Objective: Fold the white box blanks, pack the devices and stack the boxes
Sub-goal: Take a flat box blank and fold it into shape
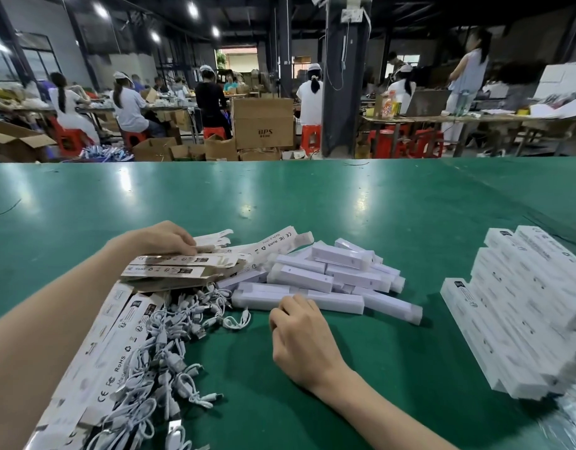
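Observation:
A loose heap of flat white box blanks point(182, 264) printed with CE and RoHS marks lies at the left of the green table point(377, 222). My left hand point(160, 238) rests on top of it, fingertips curled over the upper blanks. To the right lies a pile of long white devices point(332, 277) in clear wrap. My right hand point(299, 332) sits at the near edge of that pile, fingers bent onto the closest device point(332, 302). A tangle of short white cables point(169, 345) spreads between the blanks and my right hand. Packed white boxes point(514, 313) are stacked at the right.
More blanks point(95, 358) run down along my left forearm to the frame's bottom. Silvery wrapping point(569, 417) lies at the bottom right corner. Beyond the table's far edge, people sit at benches among cardboard cartons point(263, 125) and red stools.

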A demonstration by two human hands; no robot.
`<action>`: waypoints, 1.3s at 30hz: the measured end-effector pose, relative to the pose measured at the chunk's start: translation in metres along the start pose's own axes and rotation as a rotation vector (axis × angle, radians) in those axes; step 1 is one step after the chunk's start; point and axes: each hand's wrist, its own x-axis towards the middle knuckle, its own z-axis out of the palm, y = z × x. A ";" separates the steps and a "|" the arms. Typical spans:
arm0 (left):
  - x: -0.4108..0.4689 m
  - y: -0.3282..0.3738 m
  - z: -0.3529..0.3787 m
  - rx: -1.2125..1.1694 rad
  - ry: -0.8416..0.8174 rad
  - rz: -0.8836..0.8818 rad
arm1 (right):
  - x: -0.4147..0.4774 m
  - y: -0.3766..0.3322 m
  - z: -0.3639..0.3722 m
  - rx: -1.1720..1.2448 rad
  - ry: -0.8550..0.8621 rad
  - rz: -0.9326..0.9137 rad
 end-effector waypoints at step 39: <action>-0.223 0.206 0.212 -0.549 0.667 0.871 | -0.078 0.016 -0.079 0.306 0.459 -0.107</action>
